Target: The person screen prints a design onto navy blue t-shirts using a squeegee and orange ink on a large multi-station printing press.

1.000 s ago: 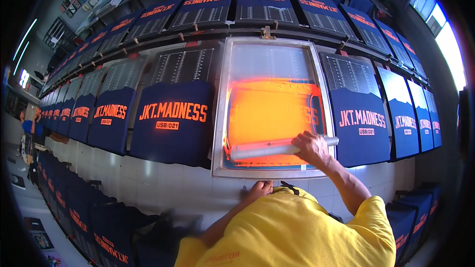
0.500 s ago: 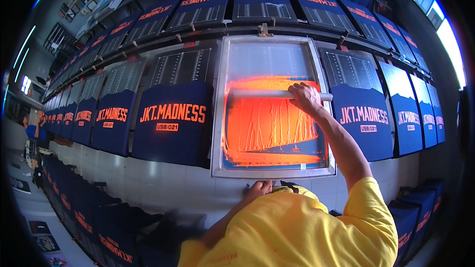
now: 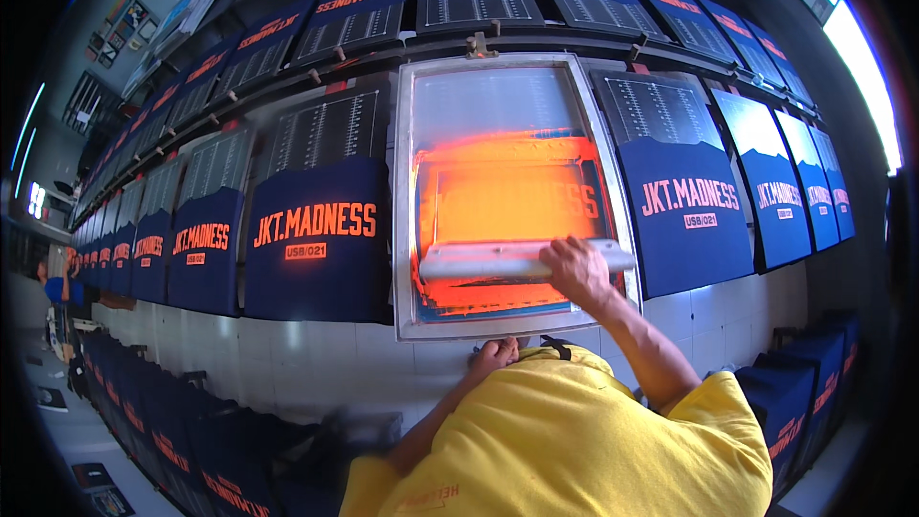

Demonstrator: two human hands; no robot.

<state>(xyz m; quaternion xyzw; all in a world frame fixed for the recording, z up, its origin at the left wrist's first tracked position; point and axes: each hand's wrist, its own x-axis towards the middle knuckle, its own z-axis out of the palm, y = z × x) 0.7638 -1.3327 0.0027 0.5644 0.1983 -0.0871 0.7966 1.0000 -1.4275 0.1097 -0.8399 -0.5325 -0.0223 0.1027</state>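
Note:
A printing screen [image 3: 405, 182] in a pale metal frame lies over a board in the middle, bright orange ink [image 3: 507, 172] spread across its mesh. My right hand [image 3: 579, 273] is closed over the right part of a long pale squeegee [image 3: 479, 260], which lies crosswise in the nearer half of the screen. Through the orange film beyond the squeegee, faint lettering shows. Just below the frame's near edge, close to my yellow shirt, my left hand [image 3: 497, 354] is closed with its fingers curled. What it holds, if anything, is hidden.
Boards with printed navy shirts stand left [image 3: 316, 230] and right [image 3: 694, 211] of the screen, with another row [image 3: 479, 5] behind. A metal clamp [image 3: 479, 48] sits at the frame's far edge. More navy shirts [image 3: 163, 421] lie lower left. Another person [image 3: 62, 287] is far left.
My right hand has drawn the squeegee toward me, from the far part of the inked area to its near part. The thick ink there is now a smoother film. My view has shifted slightly.

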